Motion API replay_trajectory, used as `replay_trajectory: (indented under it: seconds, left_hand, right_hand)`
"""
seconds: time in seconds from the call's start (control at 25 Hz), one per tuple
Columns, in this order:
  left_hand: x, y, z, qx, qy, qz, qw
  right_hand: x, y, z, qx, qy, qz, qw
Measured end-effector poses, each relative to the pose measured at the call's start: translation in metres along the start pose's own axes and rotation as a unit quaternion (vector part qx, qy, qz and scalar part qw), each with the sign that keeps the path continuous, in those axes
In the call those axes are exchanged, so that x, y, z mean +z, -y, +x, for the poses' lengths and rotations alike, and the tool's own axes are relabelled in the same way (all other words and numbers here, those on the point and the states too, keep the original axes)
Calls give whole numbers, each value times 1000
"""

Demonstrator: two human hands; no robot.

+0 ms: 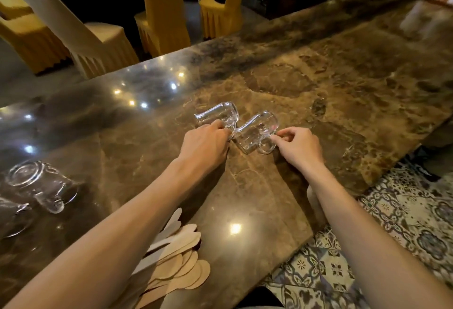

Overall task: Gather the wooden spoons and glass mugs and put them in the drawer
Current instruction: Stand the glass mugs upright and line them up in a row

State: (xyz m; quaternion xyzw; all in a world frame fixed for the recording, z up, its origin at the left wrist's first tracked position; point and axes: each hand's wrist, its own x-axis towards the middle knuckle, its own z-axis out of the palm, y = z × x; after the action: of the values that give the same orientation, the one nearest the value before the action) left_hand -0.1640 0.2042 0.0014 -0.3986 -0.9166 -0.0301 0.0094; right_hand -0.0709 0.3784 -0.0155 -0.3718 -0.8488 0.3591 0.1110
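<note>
Two glass mugs lie on their sides at the middle of the marble worktop (269,198), touching or nearly touching each other. Your left hand (206,146) has its fingers closed at the handle side of the far mug (218,113); the grasp itself is hidden behind the knuckles. Your right hand (300,148) has its fingers curled at the handle (266,146) of the near mug (255,132), pinching it or about to; which cannot be told. Take each mug by its handle, hook a finger fully through, and lift the two apart so that glass does not strike glass. More mugs (41,183) lie at the left edge, and the wooden spoons (179,262) are fanned in a pile near you, under your left forearm. No drawer is in view. No brand, label or writing can be read on anything.
</note>
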Motion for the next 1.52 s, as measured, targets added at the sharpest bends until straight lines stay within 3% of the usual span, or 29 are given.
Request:
replay_trajectory:
  seconds: [0.36, 0.84, 1.0, 1.2, 1.36, 1.52]
  left_hand:
    - [13, -6, 21, -27, -31, 46, 998]
    - [9, -7, 25, -48, -52, 15, 997]
    - [6, 0, 25, -62, -81, -19, 995]
    - [4, 10, 21, -75, -121, -77, 987]
    - [-4, 19, 20, -128, -121, -164, 971]
    - [-11, 32, 13, -180, -134, -270, 937]
  right_hand:
    - [-5, 5, 11, -7, 69, -39, 997]
    - [-10, 12, 14, 13, 112, -27, 993]
    - [-10, 12, 15, 47, 141, 86, 985]
    - [-7, 6, 9, 127, 223, 284, 924]
    - [-7, 10, 6, 170, 253, 368, 879]
    - [-5, 14, 0, 167, 254, 385, 871]
